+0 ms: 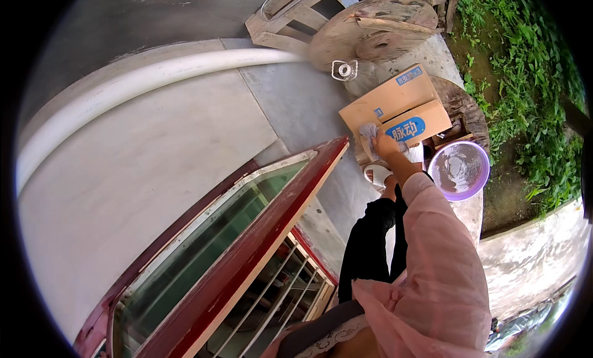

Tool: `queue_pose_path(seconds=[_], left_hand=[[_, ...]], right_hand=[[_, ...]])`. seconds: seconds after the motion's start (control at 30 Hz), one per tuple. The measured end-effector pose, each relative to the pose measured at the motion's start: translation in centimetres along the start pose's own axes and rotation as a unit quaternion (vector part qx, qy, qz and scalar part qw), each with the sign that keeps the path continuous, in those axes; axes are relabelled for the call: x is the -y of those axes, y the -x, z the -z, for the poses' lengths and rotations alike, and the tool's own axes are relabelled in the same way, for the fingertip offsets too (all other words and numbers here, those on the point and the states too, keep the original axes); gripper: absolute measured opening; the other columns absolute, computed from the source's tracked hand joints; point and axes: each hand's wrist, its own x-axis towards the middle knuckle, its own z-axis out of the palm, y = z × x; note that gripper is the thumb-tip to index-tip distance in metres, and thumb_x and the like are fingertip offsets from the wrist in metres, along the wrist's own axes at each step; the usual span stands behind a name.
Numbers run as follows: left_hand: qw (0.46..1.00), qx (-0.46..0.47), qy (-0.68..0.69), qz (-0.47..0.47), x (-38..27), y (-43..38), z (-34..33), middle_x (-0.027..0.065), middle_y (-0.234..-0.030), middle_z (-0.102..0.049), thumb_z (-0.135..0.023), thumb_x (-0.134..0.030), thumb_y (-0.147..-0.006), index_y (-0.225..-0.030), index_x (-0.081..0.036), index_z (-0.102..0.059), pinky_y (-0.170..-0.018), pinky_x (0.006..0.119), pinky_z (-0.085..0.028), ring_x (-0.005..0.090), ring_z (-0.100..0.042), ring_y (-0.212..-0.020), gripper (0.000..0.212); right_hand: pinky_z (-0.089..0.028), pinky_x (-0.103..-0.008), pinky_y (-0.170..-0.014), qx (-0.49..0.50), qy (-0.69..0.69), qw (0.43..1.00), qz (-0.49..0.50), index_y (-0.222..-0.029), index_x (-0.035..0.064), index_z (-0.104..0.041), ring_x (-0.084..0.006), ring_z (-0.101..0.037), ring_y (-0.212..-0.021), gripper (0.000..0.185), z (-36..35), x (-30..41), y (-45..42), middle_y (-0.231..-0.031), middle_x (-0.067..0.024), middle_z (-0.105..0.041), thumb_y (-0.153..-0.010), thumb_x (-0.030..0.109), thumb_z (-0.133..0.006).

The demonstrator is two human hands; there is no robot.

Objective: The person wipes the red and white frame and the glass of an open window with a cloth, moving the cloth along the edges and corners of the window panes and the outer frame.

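My right hand [385, 145], at the end of a pink sleeve, is closed on a crumpled greyish cloth [369, 130]. The cloth lies over the near left edge of a cardboard box [384, 96] with blue printed marks. A round purple-rimmed basin [458, 170] holding clear water stands to the right of the box. My left hand is not in view. At the lower left, a red-framed glass window sash [259, 219] stands swung outward, and metal bars [278, 302] cross the opening beside it.
A wooden cable reel [375, 29] leans by a wooden pallet [296, 22] at the top. A clear plastic jug [361, 77] with a white handle stands behind the box. A white pipe [153, 80] runs along the wall. Green plants [523, 94] grow at the right.
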Motion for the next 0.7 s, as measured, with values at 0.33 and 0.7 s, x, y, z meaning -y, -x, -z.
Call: queue_pose_path(seconds=[0.33,0.7], left_hand=[[1.000,-0.002,-0.010,0.017,2.1,1.3,0.5,0.0143,-0.088,-0.066,-0.059,-0.021,-0.087,-0.095,0.002,-0.063,-0.072,0.037,-0.051,0.0291,-0.063,-0.080,0.024],[1.000,-0.016,0.014,0.002,-0.2,-0.6,-2.5,0.0151,-0.085,-0.066,-0.058,-0.023,-0.087,-0.090,0.002,-0.064,-0.072,0.039,-0.051,0.0303,-0.063,-0.079,0.025]], right_hand=[[-0.044,-0.0426,-0.096,0.226,-0.710,0.626,-0.232,-0.122,0.0020,-0.051,-0.0313,-0.057,-0.108,0.040,1.3,7.5,10.4,-0.119,-0.0187,-0.058,-0.095,0.028,-0.037],[-0.051,-0.0447,-0.080,0.114,-0.784,0.588,-0.160,-0.113,0.0017,-0.055,-0.0307,-0.063,-0.090,0.033,-5.7,10.0,2.6,-0.099,-0.0130,-0.062,-0.095,0.023,-0.039]])
